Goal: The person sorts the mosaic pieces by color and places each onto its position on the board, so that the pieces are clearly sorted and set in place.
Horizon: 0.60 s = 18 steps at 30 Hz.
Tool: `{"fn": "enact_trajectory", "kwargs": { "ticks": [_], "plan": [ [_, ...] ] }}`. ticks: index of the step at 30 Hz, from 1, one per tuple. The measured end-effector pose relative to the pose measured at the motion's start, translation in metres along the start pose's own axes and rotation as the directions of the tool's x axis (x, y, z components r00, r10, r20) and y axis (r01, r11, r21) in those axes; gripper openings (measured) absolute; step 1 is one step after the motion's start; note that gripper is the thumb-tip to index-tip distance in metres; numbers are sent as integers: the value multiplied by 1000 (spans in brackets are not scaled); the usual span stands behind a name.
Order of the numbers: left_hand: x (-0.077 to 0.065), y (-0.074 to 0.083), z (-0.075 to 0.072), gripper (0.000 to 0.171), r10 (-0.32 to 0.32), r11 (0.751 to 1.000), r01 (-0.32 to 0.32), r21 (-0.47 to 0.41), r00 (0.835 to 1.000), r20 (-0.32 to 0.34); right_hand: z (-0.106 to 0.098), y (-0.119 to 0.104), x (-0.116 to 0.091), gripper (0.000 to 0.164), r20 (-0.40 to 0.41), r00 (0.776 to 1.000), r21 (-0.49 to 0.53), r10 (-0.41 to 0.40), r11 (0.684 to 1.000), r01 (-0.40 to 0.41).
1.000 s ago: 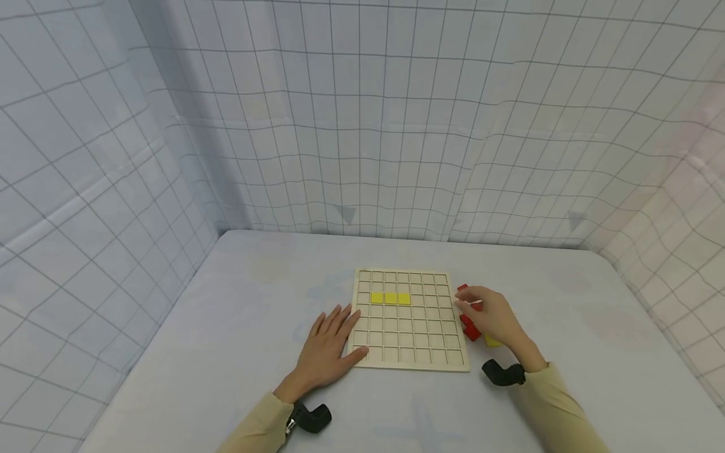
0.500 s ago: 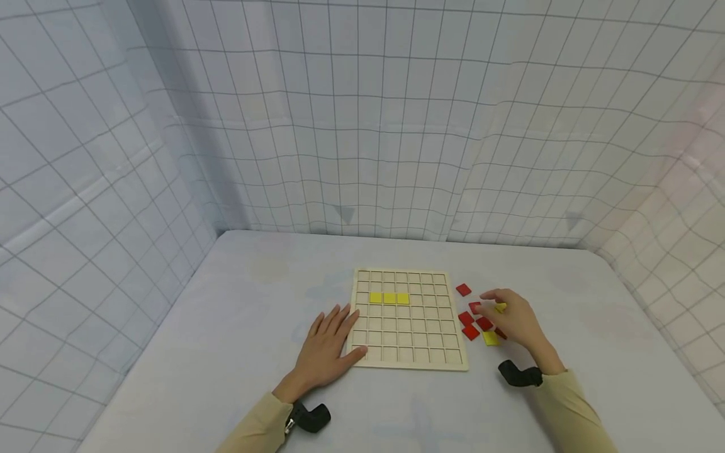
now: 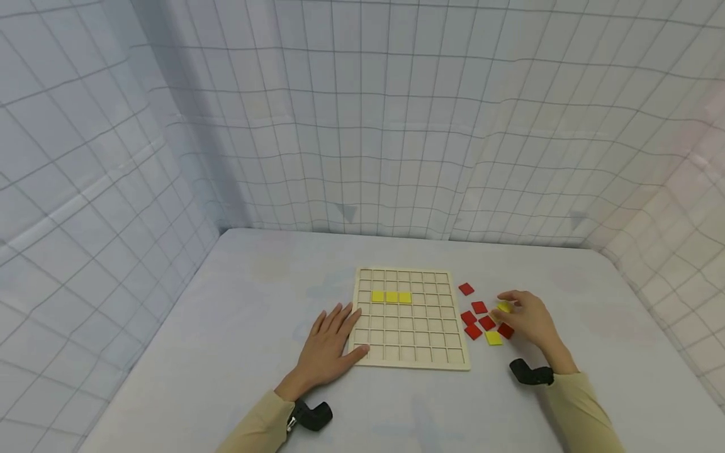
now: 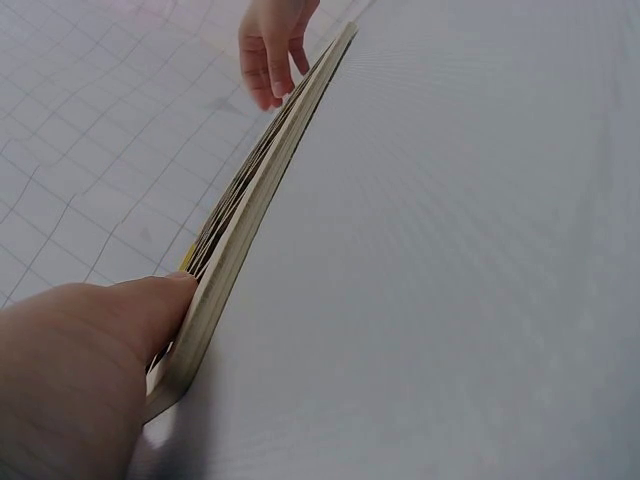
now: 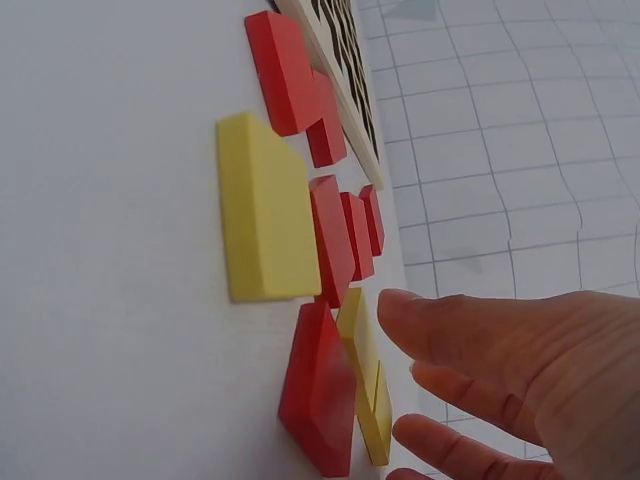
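Observation:
In the head view, a pale square board (image 3: 408, 362) with a raised grid lies on the table, three yellow tiles (image 3: 391, 297) side by side in one of its upper rows. My left hand (image 3: 325, 352) rests at the board's left edge with fingers spread; in the left wrist view its thumb (image 4: 150, 305) lies against the board's rim. To the right of the board, my right hand (image 3: 529, 318) hovers with thumb and fingers parted around a yellow tile (image 3: 505, 307). The right wrist view shows a gap between its fingertips and the yellow tiles (image 5: 357, 335) there.
Several red tiles (image 3: 472, 331) lie scattered between the board and my right hand. Another yellow tile (image 3: 493, 338) sits nearer me, beside a red one (image 3: 506, 330). White gridded curtains (image 3: 362, 126) stand behind the table and along its sides.
My right hand has moved from the board's right edge rightward, to the yellow tile past the red ones. More loose tiles are uncovered. The left hand has stayed in place.

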State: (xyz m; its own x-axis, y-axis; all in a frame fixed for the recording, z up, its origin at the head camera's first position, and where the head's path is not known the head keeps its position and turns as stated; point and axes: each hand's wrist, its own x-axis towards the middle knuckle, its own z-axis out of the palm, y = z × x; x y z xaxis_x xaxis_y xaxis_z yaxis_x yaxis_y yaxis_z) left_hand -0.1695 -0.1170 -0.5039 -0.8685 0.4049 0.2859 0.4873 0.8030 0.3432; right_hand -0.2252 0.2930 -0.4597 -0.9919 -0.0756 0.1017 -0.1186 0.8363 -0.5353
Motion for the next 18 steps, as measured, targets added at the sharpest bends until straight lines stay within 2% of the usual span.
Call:
{"fn": "enact_trajectory", "kwargs": {
  "ticks": [8, 18],
  "plan": [
    [0, -1, 2, 72, 1, 1000, -1, 3, 1000, -12, -4, 8, -1, 36, -17, 1000, -29, -25, 999, 24],
    [1, 0, 2, 71, 9, 1000, -9, 1, 1000, -23, -6, 13, 0, 36, 4, 1000, -50, 14, 999, -13]
  ]
}}
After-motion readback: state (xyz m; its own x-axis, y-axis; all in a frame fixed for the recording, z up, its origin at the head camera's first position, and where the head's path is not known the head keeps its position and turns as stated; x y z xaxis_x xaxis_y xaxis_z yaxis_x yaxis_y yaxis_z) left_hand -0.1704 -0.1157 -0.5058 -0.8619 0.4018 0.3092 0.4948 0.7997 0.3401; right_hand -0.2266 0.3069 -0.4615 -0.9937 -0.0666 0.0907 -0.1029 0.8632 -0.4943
